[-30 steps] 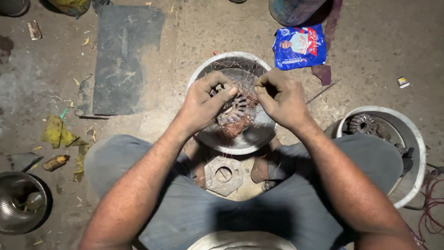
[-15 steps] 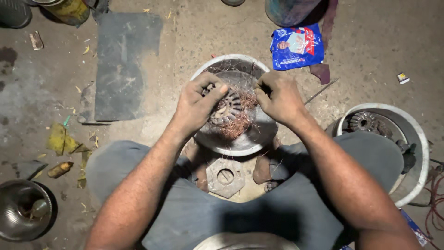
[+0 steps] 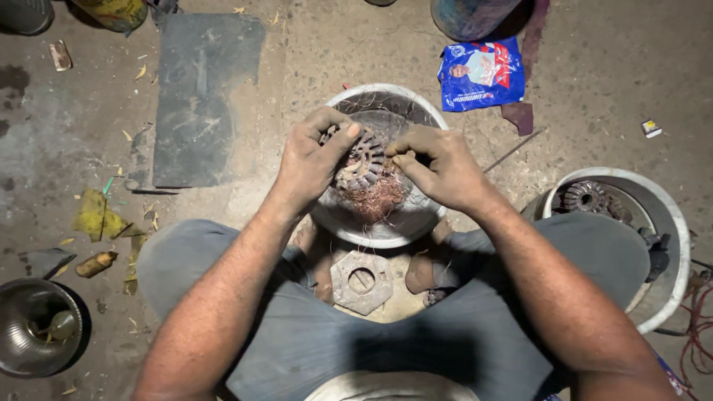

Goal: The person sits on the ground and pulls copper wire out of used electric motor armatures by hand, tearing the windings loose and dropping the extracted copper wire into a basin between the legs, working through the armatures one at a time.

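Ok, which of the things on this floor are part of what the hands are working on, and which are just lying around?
In hand:
left hand and right hand gripping the slotted motor core
copper wire tangle
metal bowl beneath

Lying about:
blue packet
dark slab
octagonal metal plate
small steel pot

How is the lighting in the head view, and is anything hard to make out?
Head view: light pools on the hands and metal bowl, edges fall dark; the stator and copper wire read sharp; the left pot sits dim; lap in shadow; no strong glare.
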